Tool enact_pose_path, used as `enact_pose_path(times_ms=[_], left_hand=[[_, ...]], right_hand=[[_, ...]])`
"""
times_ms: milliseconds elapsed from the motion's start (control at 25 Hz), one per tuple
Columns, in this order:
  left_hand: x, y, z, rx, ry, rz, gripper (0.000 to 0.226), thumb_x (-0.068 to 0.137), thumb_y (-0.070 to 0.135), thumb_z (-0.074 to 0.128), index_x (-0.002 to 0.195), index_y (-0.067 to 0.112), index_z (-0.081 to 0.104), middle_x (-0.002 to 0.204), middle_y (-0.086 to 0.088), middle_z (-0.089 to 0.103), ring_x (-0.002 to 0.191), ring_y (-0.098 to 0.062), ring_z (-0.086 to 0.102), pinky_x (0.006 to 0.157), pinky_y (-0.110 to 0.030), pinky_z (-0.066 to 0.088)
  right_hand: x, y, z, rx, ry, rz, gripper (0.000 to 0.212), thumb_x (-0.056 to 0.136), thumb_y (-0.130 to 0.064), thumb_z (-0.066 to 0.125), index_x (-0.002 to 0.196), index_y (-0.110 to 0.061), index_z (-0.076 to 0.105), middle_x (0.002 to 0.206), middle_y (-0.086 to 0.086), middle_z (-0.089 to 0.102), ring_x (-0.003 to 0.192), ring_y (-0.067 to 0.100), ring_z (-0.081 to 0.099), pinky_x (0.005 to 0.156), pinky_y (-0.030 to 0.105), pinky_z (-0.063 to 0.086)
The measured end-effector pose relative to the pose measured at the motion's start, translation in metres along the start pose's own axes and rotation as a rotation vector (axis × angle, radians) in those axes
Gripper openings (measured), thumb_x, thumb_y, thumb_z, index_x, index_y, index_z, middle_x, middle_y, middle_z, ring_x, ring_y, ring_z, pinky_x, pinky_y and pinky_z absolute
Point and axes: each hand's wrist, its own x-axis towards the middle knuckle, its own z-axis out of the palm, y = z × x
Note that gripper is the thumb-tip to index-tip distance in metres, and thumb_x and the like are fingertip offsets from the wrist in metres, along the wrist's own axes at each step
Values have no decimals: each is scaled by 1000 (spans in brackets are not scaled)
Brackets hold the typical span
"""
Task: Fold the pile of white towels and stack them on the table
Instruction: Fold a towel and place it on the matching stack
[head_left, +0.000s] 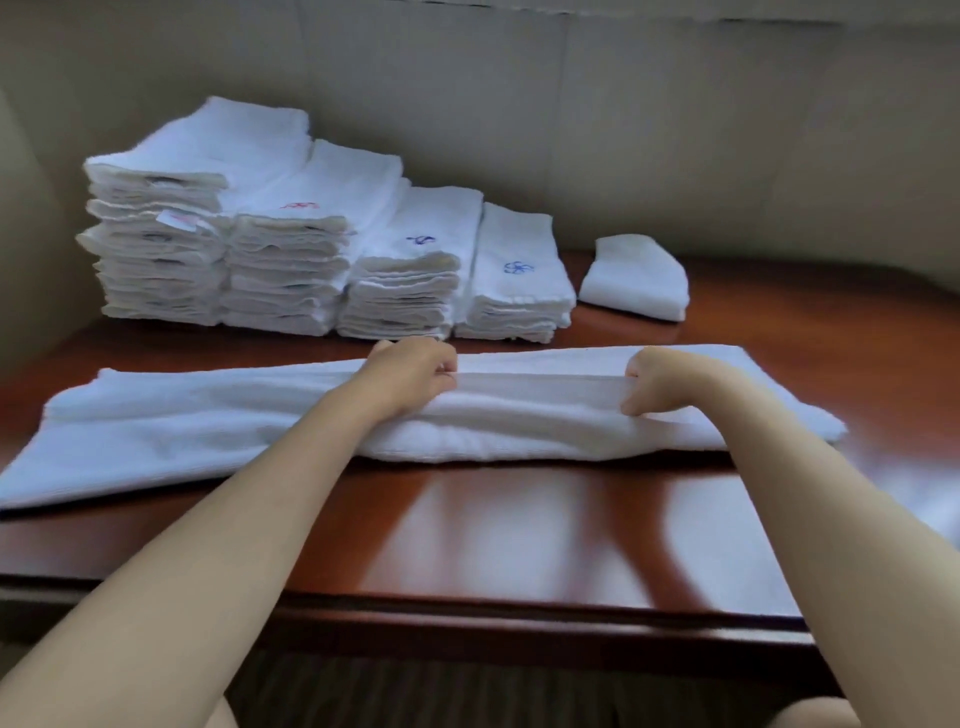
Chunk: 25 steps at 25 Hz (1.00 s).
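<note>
A long white towel (208, 421) lies across the dark red wooden table (519, 519), folded lengthwise into a strip. My left hand (415, 371) pinches its upper folded edge near the middle. My right hand (660, 382) grips the same raised fold a little further right. The stretch between both hands is lifted slightly off the layer below. Behind it stand several stacks of folded white towels (291, 249), stepping down in height from left to right, some with small red or blue embroidery.
One small folded white towel (636, 278) lies alone at the back right of the table. A beige padded wall (675, 130) rises directly behind the stacks. The table's front edge (519, 618) runs across below my forearms.
</note>
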Motion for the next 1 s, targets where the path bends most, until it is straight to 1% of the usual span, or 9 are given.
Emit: enact_pose_path(times_ms=[120,200,320,400,520,680,760,880,1000], left_hand=[[6,9,-1,-48,126,-55,15,97,26,48,101,19,60,111,-2,63,110,-25,55,91,-36,34],[11,18,-2,-106,264,-69,15,97,22,46,100,15,59,109,-6,63,105,-29,56,91,-39,34],[18,24,0,-44,468,-69,17,98,13,42,101,9,58,105,-13,60,98,-33,55,88,-42,32],[24,21,5,15,488,-109,17,97,10,42,102,7,57,104,-14,59,98,-34,53,87,-42,32],[31,9,23,130,343,-188,19,98,11,41,108,12,57,108,-12,57,104,-32,51,89,-41,33],[36,1,30,207,208,-234,30,97,9,39,119,20,56,116,-9,54,110,-29,50,93,-40,32],[39,4,25,82,171,-218,29,96,12,41,120,20,56,121,-8,54,112,-29,50,97,-41,32],[45,25,23,-135,113,-129,26,93,26,47,117,20,57,122,-4,56,111,-25,52,98,-42,39],[63,59,34,-62,88,-21,32,96,37,45,122,20,53,123,-5,56,113,-25,52,99,-43,40]], right_hand=[[-7,42,15,88,425,294,14,89,-17,52,98,-14,62,110,11,53,104,31,45,96,41,34],[-16,53,16,188,779,347,25,90,-13,48,104,-12,68,109,15,54,105,36,47,85,38,36],[-17,49,3,443,991,280,29,91,-9,42,107,-11,66,108,16,59,102,38,53,72,34,31],[-6,43,-4,528,1014,238,31,92,-8,38,110,-12,63,110,14,60,103,37,53,70,33,30],[24,40,2,496,946,151,31,97,-10,36,116,-9,60,115,15,55,109,35,48,74,35,34],[63,56,30,389,503,47,34,97,-16,42,130,-7,46,128,18,54,118,36,47,92,41,39],[66,65,34,404,440,41,38,97,-18,43,134,-9,46,135,15,51,125,34,44,100,41,36],[62,81,30,480,523,175,39,98,-22,42,137,-15,45,139,11,47,131,31,37,105,43,29],[55,108,32,491,515,427,37,96,-29,45,130,-15,48,133,15,48,126,35,38,103,45,27]])
